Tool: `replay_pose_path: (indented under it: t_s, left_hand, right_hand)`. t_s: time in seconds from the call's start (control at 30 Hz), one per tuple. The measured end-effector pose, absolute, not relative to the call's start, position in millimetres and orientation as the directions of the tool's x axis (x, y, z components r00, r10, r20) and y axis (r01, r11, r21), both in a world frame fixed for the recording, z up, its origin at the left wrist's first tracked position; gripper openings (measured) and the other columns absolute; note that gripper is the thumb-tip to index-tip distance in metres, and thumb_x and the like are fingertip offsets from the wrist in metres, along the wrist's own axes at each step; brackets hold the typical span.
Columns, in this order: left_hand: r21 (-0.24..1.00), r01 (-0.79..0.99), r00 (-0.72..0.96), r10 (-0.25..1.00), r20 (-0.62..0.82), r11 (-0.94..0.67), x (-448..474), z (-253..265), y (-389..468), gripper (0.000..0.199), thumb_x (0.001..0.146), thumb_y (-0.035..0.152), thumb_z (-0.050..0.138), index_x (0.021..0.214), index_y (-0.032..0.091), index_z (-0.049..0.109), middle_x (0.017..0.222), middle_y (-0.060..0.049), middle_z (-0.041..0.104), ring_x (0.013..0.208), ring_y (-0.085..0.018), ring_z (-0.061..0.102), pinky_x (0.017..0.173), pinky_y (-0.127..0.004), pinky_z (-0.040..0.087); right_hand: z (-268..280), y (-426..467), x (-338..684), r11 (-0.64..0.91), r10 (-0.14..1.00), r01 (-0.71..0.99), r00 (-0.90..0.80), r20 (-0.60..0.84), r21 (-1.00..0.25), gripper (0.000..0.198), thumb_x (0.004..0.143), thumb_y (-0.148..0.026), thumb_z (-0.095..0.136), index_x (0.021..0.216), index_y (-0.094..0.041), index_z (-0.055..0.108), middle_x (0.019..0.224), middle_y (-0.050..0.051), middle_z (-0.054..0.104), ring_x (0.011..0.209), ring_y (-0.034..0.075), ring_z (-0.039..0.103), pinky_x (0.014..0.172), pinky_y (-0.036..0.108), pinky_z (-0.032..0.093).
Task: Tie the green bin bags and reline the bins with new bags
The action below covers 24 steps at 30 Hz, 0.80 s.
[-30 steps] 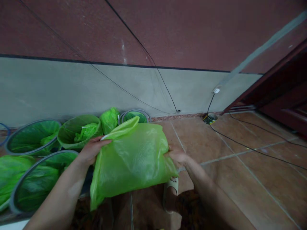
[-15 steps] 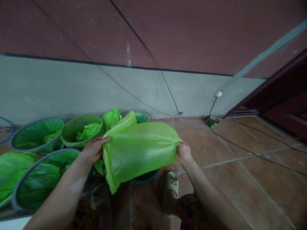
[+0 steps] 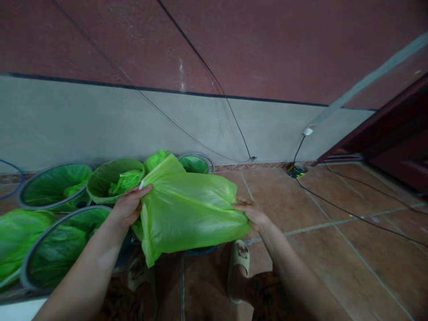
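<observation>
A light green plastic bag point(image 3: 190, 214) is stretched sideways in front of me, above the tiled floor. My left hand point(image 3: 129, 205) is closed on its upper left corner, where a small white piece shows beside the thumb. My right hand point(image 3: 250, 211) pinches the bag near its right end, with creases running toward the fingers and the lower right corner hanging below them. Behind the bag stands a bin point(image 3: 195, 157) with a grey rim and green liner, partly covered. Left of it is a green-lined bin point(image 3: 95, 183) with a crumpled green bag point(image 3: 125, 182) inside.
More grey-rimmed bins point(image 3: 55, 167) point(image 3: 30, 249) with green liners crowd the left side. A black cable point(image 3: 334, 196) crosses the floor at right, beside a small dark round container point(image 3: 297, 170). My feet wear pale slippers point(image 3: 241, 256). A wall point(image 3: 214, 129) runs behind.
My right hand has shifted slightly inward along the bag, from its end edge onto its face. The bag's right end has slackened and dropped. My left hand keeps its hold.
</observation>
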<state>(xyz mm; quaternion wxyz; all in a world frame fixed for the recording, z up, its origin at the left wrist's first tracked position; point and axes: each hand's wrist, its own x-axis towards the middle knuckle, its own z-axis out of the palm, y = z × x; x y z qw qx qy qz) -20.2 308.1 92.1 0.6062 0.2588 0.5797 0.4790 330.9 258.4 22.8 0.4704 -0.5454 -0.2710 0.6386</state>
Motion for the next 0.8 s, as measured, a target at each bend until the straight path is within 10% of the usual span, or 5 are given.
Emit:
replay_pose_path:
  t_s: [0.2, 0.47, 0.67, 0.8]
  left_hand:
    - [0.861, -0.295, -0.175, 0.862, -0.475, 0.415, -27, 69, 317, 0.019, 0.06, 0.009, 0.07, 0.077, 0.015, 0.065, 0.067, -0.002, 0.071, 0.06, -0.017, 0.067, 0.059, -0.027, 0.057]
    - [0.936, -0.214, -0.354, 0.87, -0.342, 0.281, -18, 50, 323, 0.01, 0.072, 0.015, 0.062, 0.081, 0.019, 0.062, 0.065, 0.003, 0.068, 0.065, -0.016, 0.067, 0.062, -0.024, 0.056]
    - [0.969, -0.227, -0.378, 0.908, -0.182, 0.1, -21, 64, 321, 0.039, 0.079, 0.022, 0.063, 0.118, 0.023, 0.062, 0.089, 0.002, 0.073, 0.08, -0.014, 0.068, 0.072, -0.021, 0.056]
    - [0.978, -0.188, -0.281, 0.949, -0.144, 0.093, -22, 84, 316, 0.05, 0.077, 0.033, 0.068, 0.126, 0.025, 0.06, 0.098, -0.001, 0.074, 0.084, -0.017, 0.069, 0.07, -0.022, 0.056]
  right_hand:
    - [50, 260, 338, -0.173, 0.96, -0.356, 0.146, -0.238, -0.918, 0.068, 0.065, -0.027, 0.079, 0.129, -0.029, 0.056, 0.093, -0.001, 0.076, 0.085, 0.019, 0.069, 0.079, 0.031, 0.053]
    - [64, 248, 338, -0.188, 0.978, -0.358, 0.016, -0.208, -0.915, 0.025, 0.069, -0.029, 0.076, 0.094, -0.024, 0.075, 0.092, 0.002, 0.076, 0.084, 0.018, 0.068, 0.081, 0.031, 0.051]
    - [54, 247, 337, -0.256, 0.951, 0.023, -0.172, -0.256, -0.966, 0.052, 0.06, -0.027, 0.082, 0.111, -0.023, 0.07, 0.097, 0.002, 0.075, 0.077, 0.018, 0.067, 0.072, 0.031, 0.053]
    - [38, 246, 333, -0.163, 0.886, 0.401, -0.343, -0.312, -0.901, 0.037, 0.063, -0.024, 0.076, 0.1, -0.02, 0.075, 0.089, 0.001, 0.075, 0.075, 0.018, 0.065, 0.066, 0.027, 0.05]
